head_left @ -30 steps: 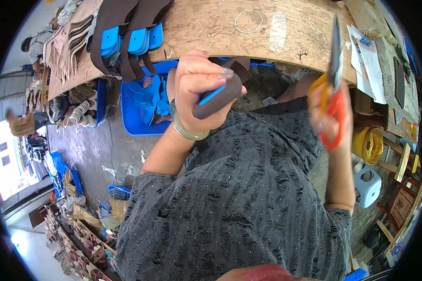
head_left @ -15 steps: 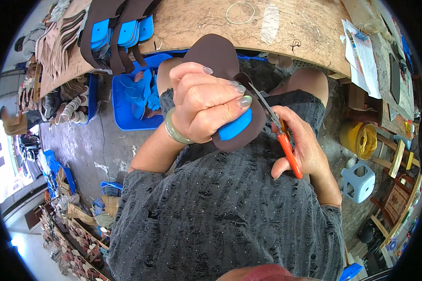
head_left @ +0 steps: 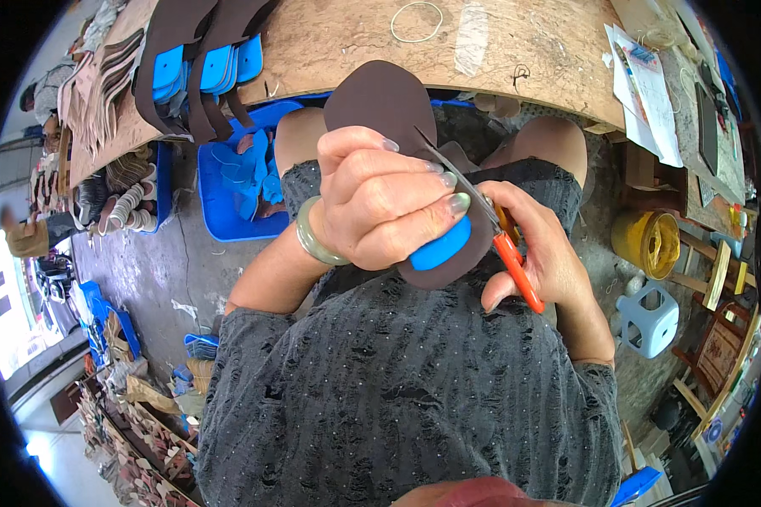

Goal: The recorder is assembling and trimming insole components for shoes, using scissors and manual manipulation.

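My left hand [head_left: 385, 198] is closed around a dark brown insole [head_left: 379, 95] in front of my chest. One rounded end sticks out above the fingers. The other end shows below them, with a blue pad [head_left: 441, 247] on it. A pair of scissors [head_left: 518, 272] with orange handles is gripped in my right hand [head_left: 550, 245]. Its blades point up and left along the insole's right edge, close to my left fingertips, and the tip lies over the brown material. The blades look nearly together. My left fingers hide the insole's middle.
Ahead stands a wooden worktable [head_left: 338, 51] with brown insoles bearing blue pads [head_left: 220, 68] at its left and papers [head_left: 643, 93] at its right. A blue bin [head_left: 216, 211] of blue scraps sits below. A yellow bucket [head_left: 626, 241] and a light blue stool [head_left: 648, 319] are at right.
The scissors' blades have moved left across the insole's edge and look closer together. The insole's lower end has shifted slightly right and down. A curled brown edge near the blades no longer shows.
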`<act>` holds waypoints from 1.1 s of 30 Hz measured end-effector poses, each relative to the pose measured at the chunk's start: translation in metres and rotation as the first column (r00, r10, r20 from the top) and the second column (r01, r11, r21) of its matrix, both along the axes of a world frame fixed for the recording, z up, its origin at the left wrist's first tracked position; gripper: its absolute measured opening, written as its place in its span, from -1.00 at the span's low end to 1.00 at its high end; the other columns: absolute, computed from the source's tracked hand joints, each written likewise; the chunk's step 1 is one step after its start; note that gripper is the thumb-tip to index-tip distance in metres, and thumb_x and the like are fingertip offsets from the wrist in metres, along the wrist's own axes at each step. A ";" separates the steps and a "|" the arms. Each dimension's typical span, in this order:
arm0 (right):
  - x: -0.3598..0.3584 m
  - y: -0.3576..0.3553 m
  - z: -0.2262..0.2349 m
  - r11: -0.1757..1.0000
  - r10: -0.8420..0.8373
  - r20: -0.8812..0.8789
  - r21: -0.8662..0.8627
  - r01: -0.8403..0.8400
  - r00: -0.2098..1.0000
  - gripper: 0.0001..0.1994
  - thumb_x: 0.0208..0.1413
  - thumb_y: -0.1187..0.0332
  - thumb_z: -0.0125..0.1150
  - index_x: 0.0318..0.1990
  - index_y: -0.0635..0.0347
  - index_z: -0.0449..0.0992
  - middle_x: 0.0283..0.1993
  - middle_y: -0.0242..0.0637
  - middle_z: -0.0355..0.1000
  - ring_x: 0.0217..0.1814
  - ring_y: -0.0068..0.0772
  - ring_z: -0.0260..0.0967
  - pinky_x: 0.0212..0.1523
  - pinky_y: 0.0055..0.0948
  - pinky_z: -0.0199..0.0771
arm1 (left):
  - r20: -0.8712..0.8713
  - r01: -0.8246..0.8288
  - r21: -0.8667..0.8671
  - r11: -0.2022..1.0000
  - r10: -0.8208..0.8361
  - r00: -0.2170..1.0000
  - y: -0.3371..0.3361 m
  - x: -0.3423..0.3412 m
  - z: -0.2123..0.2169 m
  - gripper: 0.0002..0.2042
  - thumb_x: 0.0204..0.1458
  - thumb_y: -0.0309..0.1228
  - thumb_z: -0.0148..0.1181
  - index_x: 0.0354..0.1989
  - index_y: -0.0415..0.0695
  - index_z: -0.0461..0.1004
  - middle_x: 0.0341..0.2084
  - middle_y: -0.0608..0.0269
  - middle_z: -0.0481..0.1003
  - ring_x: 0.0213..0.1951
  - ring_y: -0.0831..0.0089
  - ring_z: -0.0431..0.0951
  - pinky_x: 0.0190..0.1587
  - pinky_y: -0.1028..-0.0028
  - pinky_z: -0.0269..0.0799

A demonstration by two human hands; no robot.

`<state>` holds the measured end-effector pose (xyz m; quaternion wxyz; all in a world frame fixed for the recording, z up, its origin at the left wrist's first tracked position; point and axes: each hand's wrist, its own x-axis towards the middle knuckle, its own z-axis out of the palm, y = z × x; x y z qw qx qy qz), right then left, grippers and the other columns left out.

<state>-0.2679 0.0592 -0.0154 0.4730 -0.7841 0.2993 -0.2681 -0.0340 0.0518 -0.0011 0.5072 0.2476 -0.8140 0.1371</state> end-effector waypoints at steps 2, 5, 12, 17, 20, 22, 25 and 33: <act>-0.002 -0.001 0.000 0.998 0.017 -0.029 0.056 -0.015 0.999 -0.03 -0.57 -0.16 0.49 0.09 0.18 0.29 -0.25 -0.24 0.34 -0.35 -0.26 0.33 -0.31 -0.37 0.37 | -0.019 0.029 0.023 0.999 -0.028 0.999 -0.001 0.001 -0.001 -0.79 -0.19 -0.41 0.26 -0.31 0.03 0.47 -0.38 0.49 0.46 -0.35 0.54 0.44 -0.22 0.42 0.23; -0.001 0.001 -0.004 0.999 -0.033 0.047 0.045 0.031 0.998 -0.12 -0.51 -0.05 0.52 0.06 0.20 0.34 -0.20 -0.23 0.38 -0.34 -0.26 0.34 -0.31 -0.38 0.39 | 0.008 0.065 0.184 0.981 -0.068 0.998 0.002 0.008 0.004 -0.52 -0.36 -0.38 0.52 -0.24 0.07 0.37 -0.34 0.43 0.46 -0.33 0.47 0.48 -0.24 0.37 0.26; -0.020 -0.011 -0.006 0.946 -0.294 -0.088 0.117 0.303 0.952 -0.29 -0.40 0.29 0.59 0.04 0.23 0.41 -0.24 -0.46 0.41 -0.35 -0.68 0.23 -0.31 -0.64 0.33 | -0.525 0.389 0.347 0.854 -0.167 0.835 -0.013 0.005 -0.009 -0.62 -0.19 -0.62 0.35 -0.18 -0.12 0.35 -0.39 0.27 0.48 -0.45 0.47 0.42 -0.34 0.50 0.29; -0.031 -0.120 -0.006 0.666 -0.730 -0.348 -0.555 0.497 0.589 -0.60 0.03 0.14 0.21 0.02 0.04 0.45 -0.20 -0.02 0.48 -0.18 0.02 0.43 -0.20 -0.22 0.42 | -0.797 0.619 0.552 0.559 0.134 0.589 -0.010 0.014 -0.011 -0.72 0.09 -0.26 0.18 -0.21 -0.23 0.38 -0.33 0.21 0.40 -0.25 0.38 0.41 -0.10 0.33 0.37; -0.040 -0.152 -0.013 0.568 -0.753 -0.351 -0.773 0.281 0.556 -0.68 0.03 0.21 0.19 -0.05 0.05 0.50 -0.16 -0.09 0.47 -0.12 -0.05 0.42 -0.15 -0.19 0.42 | -0.916 0.768 0.401 0.499 0.228 0.330 -0.014 0.010 -0.013 -0.80 0.14 -0.32 0.11 -0.17 -0.16 0.39 -0.32 0.28 0.40 -0.23 0.43 0.45 -0.04 0.31 0.43; -0.019 -0.147 -0.006 0.378 -0.721 -0.161 -0.906 0.189 0.674 -0.74 0.02 0.23 0.20 -0.17 0.16 0.55 -0.17 -0.14 0.48 -0.12 -0.08 0.43 -0.13 -0.26 0.43 | -0.914 0.760 0.406 0.508 0.247 0.323 -0.015 0.011 -0.014 -0.80 0.14 -0.32 0.11 -0.17 -0.16 0.39 -0.31 0.28 0.40 -0.23 0.43 0.45 -0.04 0.31 0.43; 0.054 -0.072 0.032 0.927 -0.353 -0.024 -0.143 0.346 0.935 -0.68 -0.09 0.19 0.32 -0.24 0.22 0.55 -0.23 -0.19 0.49 -0.18 -0.11 0.45 -0.15 -0.34 0.45 | -0.909 0.737 0.415 0.534 0.273 0.315 -0.014 0.013 -0.021 -0.80 0.14 -0.32 0.11 -0.17 -0.16 0.38 -0.32 0.28 0.40 -0.23 0.45 0.44 -0.05 0.32 0.43; 0.094 -0.043 0.004 0.855 -0.322 0.243 -0.341 0.392 0.915 -0.84 0.02 0.36 0.24 -0.34 0.28 0.50 -0.44 -0.28 0.48 -0.47 -0.35 0.42 -0.43 -0.48 0.40 | -0.922 0.760 0.385 0.524 0.178 0.344 -0.014 0.012 -0.023 -0.80 0.15 -0.31 0.09 -0.15 -0.14 0.36 -0.28 0.29 0.37 -0.20 0.47 0.40 0.01 0.31 0.37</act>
